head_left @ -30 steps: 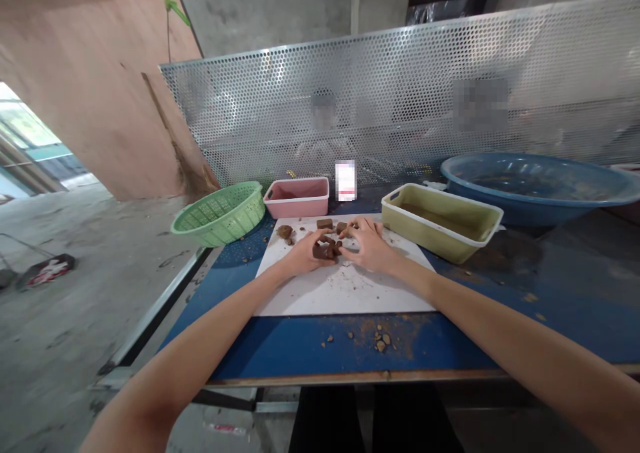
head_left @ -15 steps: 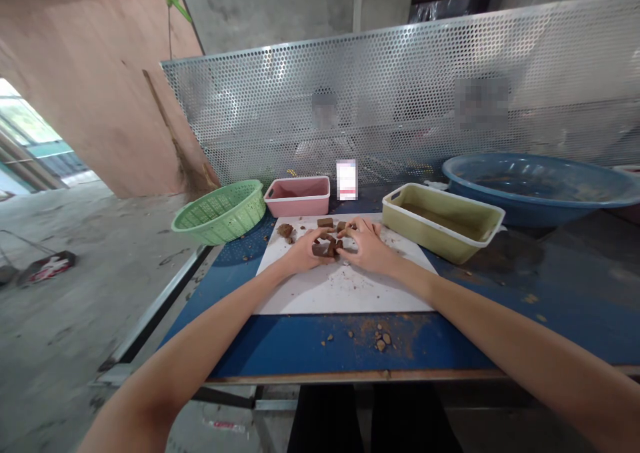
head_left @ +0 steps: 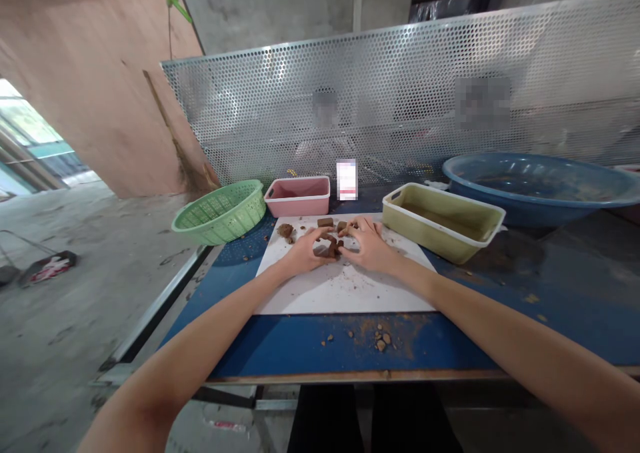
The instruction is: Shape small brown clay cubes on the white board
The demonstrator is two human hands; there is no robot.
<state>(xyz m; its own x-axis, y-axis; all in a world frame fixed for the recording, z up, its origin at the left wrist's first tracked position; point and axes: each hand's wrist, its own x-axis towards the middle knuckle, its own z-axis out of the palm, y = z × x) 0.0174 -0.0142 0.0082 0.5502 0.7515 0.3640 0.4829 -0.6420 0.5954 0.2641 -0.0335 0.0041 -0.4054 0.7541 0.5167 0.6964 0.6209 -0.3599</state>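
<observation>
Brown clay lumps lie together on the white board [head_left: 320,296], between my two hands. My left hand [head_left: 304,251] curls its fingers and thumb around a brown clay lump [head_left: 325,249] from the left. From the right, my right hand [head_left: 369,247] closes on a smaller dark clay lump [head_left: 339,245], its thumb low and its fingers bent above. Behind the fingertips sits a block-shaped brown piece [head_left: 325,223], with another brown piece [head_left: 342,227] beside it. A rough, crumbly lump [head_left: 285,230] rests at the board's left. My fingers partly hide the held lumps.
A green basket [head_left: 220,213] and a pink bin [head_left: 300,203] stand back left. At the right are a yellow-green bin [head_left: 440,229] and a wide blue basin [head_left: 540,196]. Small clods [head_left: 383,339] lie at the table's front. Perforated metal sheeting [head_left: 280,119] rises behind.
Both hands stay almost in place around the clay. The lumps between them have shifted very slightly; the containers have not moved.
</observation>
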